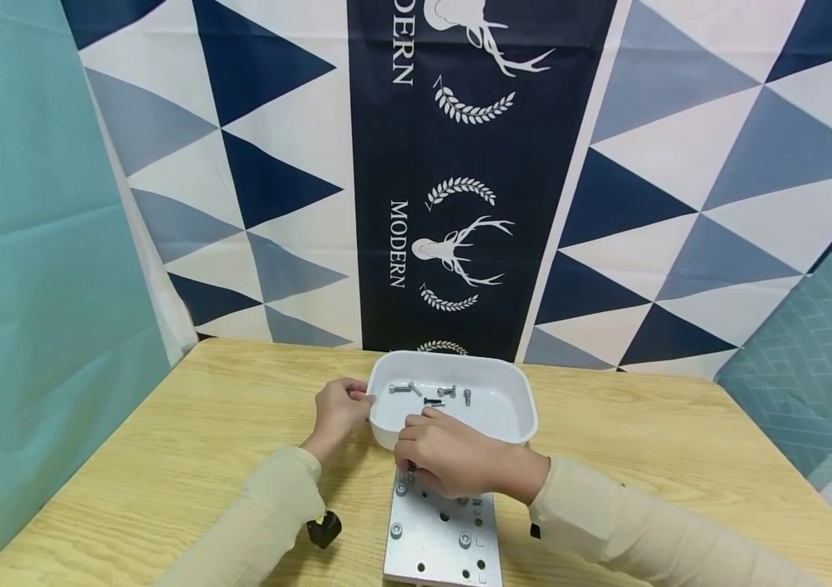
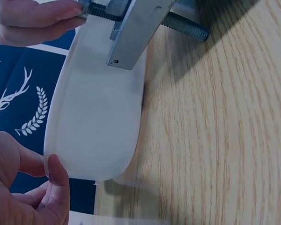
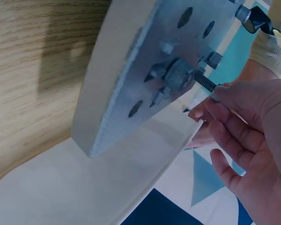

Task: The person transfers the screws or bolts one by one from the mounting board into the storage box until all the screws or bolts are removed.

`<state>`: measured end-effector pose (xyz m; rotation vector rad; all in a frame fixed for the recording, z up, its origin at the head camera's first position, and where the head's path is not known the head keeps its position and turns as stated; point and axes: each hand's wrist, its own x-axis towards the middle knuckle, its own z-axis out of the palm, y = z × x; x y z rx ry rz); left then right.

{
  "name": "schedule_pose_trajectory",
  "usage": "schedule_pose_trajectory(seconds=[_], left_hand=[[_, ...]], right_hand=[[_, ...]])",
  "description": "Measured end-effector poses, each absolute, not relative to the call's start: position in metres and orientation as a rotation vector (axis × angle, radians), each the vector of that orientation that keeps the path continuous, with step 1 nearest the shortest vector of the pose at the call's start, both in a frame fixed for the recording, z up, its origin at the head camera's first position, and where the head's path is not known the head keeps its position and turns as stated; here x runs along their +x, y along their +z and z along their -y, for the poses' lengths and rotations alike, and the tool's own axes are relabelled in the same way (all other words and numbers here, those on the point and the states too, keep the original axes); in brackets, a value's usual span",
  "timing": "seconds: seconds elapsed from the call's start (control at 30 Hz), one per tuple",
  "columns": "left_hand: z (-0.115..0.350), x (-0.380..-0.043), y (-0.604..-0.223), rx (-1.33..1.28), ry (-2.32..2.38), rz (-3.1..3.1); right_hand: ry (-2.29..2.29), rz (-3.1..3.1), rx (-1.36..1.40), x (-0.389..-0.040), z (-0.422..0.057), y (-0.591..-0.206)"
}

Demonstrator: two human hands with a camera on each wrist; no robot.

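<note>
My left hand [image 1: 342,408] pinches the left rim of a white plastic tray [image 1: 385,437] between thumb and fingers. Several small bolts [image 1: 401,389], silver and black, lie inside the tray. In front of it is a silver metal plate [image 1: 424,538] with drilled holes and socket-head bolts [image 1: 396,531] standing in some of them. My right hand [image 1: 448,455] is over the plate's far end, pinching a small bolt [image 3: 206,82] by its head. In the right wrist view its thread points at the plate face, next to a larger bolt head [image 3: 178,75].
The wooden table [image 1: 239,424] extends on both sides of the tray. Behind it hangs a patterned cloth [image 1: 291,204]. A black object [image 1: 323,529] sits at my left cuff. In the left wrist view a thick threaded shank [image 2: 187,26] sticks out beneath the plate.
</note>
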<state>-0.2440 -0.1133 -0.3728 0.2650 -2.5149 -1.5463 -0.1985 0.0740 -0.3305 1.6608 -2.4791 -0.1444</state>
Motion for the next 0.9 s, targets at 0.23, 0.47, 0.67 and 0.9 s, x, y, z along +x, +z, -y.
schedule_pose_trajectory(seconds=[0.23,0.47,0.67,0.9], left_hand=[[0.114,-0.243,-0.375,0.261,-1.555,2.510],[0.114,-0.243,-0.375,0.244,-1.551,2.504],[0.114,-0.243,-0.376,0.243,-1.548,2.501],[0.114,-0.243,-0.375,0.254,-1.545,2.507]], right_hand=[[-0.093,2.499,1.640,-0.197,-0.076,-0.327],[-0.067,2.438,1.610,-0.198,-0.081,-0.322],[-0.086,2.436,1.591,-0.199,-0.084,-0.318],[-0.046,2.477,1.551,-0.202,-0.088,-0.310]])
